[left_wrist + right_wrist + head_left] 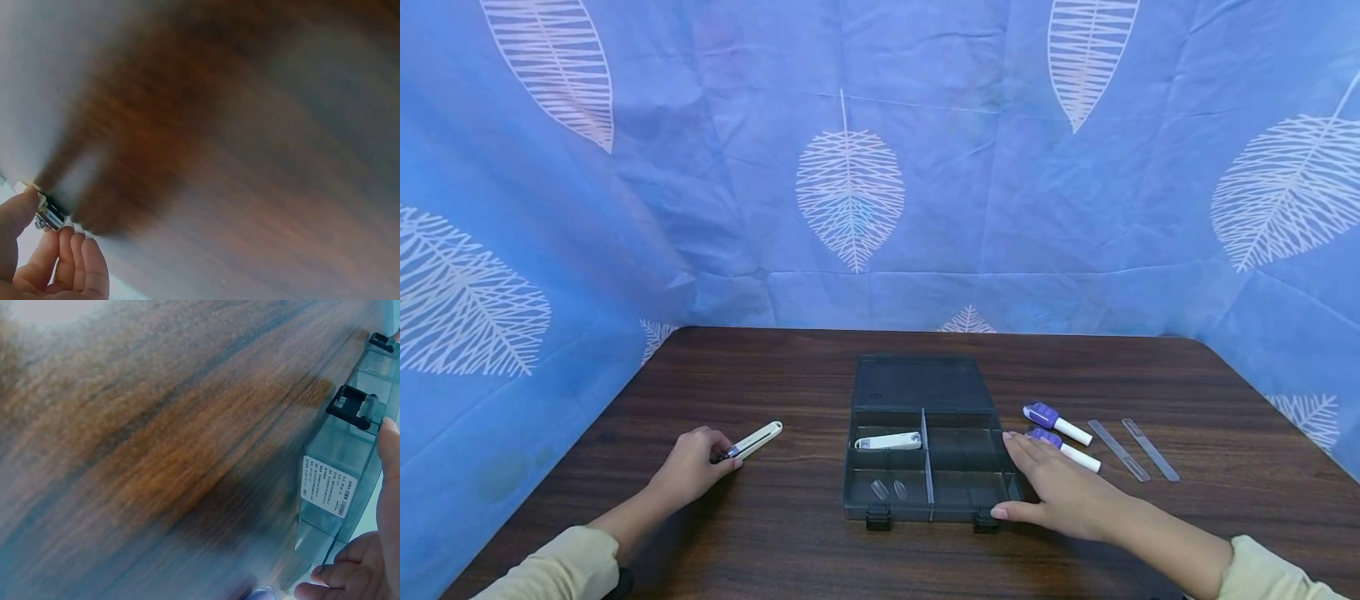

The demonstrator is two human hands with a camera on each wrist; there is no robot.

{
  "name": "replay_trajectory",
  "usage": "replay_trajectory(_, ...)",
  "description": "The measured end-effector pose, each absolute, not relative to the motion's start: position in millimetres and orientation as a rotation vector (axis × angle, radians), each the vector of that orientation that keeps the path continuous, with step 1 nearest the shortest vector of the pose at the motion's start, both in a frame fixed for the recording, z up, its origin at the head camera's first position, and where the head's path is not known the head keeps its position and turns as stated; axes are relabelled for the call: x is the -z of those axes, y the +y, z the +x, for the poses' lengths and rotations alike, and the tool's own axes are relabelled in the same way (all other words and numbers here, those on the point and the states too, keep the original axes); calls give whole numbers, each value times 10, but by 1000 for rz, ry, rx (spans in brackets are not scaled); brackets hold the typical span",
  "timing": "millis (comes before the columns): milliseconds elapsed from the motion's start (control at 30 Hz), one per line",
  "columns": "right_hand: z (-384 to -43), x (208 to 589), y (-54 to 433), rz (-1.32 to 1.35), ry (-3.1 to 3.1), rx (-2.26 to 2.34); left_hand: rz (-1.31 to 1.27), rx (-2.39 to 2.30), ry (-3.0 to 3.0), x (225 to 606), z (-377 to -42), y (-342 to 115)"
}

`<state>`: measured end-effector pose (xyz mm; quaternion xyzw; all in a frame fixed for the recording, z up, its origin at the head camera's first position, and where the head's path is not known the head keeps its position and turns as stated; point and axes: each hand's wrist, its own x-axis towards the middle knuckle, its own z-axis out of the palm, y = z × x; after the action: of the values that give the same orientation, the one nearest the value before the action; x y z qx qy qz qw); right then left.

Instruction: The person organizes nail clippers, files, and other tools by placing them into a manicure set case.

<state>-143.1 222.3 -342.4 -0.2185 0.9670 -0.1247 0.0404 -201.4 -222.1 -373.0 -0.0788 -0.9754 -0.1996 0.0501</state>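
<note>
My left hand (692, 462) pinches a white nail clipper (760, 439) between thumb and fingers, low over the table left of the box; its shiny metal part (53, 217) shows in the left wrist view. At the centre lies a dark see-through storage box (928, 508), lid laid back. My right hand (1067, 487) holds its right front corner, the thumb near the right latch (351, 406) and the fingers along the right side. Another white nail clipper (889, 442) lies in the box's left middle compartment. Two small clear nail tips (880, 489) are in the front left compartment.
Right of the box lie two purple bottles with white caps, the farther bottle (1056, 422) in plain view and the nearer bottle (1078, 456) partly behind my right hand. Beyond them are two clear flat strips (1150, 450). A blue leaf-print cloth (940, 208) hangs behind the table.
</note>
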Motion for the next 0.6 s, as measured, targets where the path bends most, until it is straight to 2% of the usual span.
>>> replay_trajectory(600,-1436,3424,2223,-654,2963,381,-272,679,-2922,3690,-2022,-2206)
